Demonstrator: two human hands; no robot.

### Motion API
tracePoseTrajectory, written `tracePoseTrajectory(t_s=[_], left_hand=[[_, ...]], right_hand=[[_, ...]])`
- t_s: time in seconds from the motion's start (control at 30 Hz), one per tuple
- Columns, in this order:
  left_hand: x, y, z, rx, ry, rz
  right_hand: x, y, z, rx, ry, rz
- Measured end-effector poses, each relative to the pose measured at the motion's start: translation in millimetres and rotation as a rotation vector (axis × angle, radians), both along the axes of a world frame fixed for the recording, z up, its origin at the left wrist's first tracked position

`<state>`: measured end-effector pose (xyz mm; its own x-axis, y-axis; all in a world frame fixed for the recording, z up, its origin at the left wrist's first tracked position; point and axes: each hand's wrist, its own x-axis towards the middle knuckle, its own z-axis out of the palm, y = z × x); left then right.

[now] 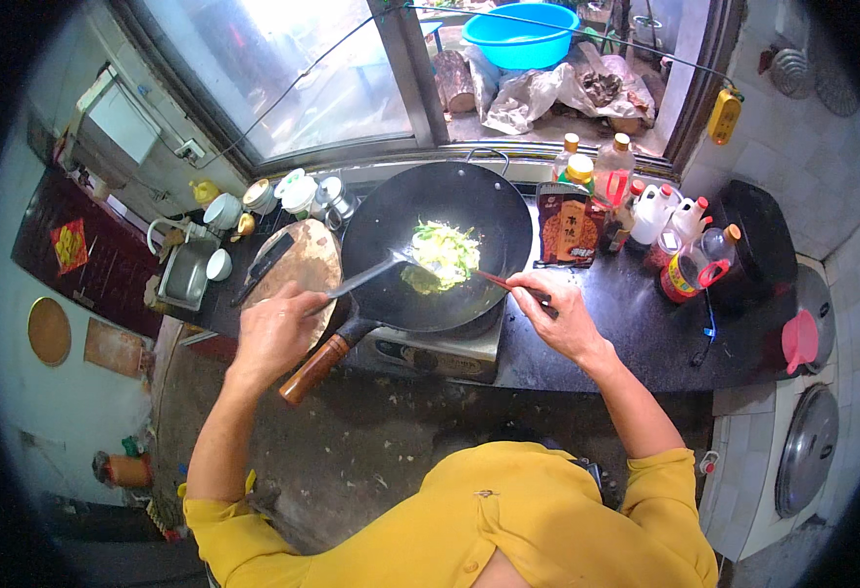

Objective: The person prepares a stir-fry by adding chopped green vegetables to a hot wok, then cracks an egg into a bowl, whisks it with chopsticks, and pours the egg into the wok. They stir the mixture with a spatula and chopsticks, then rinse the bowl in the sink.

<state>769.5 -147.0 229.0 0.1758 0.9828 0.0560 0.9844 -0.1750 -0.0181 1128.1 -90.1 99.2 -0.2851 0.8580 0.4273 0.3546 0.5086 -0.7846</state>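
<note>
A black wok (400, 198) with a wooden handle (315, 370) sits on a gas stove (437, 353). Chopped pale-green vegetables (448, 253) lie heaped in its middle. My left hand (279, 327) grips a metal spatula (367, 275), whose blade touches the left side of the heap. From the right, my right hand (558, 312) holds brown chopsticks (495, 279) with their tips at the heap's lower right edge. The handle ends of both tools are partly covered by my fingers.
Left of the wok, a knife (265, 268) lies on a round wooden cutting board (312, 253). White bowls (223, 212) stand near a steel sink (184, 275). A seasoning pouch (568, 224) and several bottles (650, 213) stand right of the wok. A window (415, 143) is behind.
</note>
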Motion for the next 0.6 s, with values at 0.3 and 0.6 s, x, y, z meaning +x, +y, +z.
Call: tracePoseTrajectory(t_s=[0.3,0.6], left_hand=[[8.0,-1.7,21.3,-0.049,0.018,-0.009],[1.6,-9.7,39.7,-0.121,0.039,0.057]], right_hand=[[3.0,-1.5,-2.3,0.0,0.005,-0.009],[3.6,-2.7,-3.2,-0.034,0.0,-0.015]])
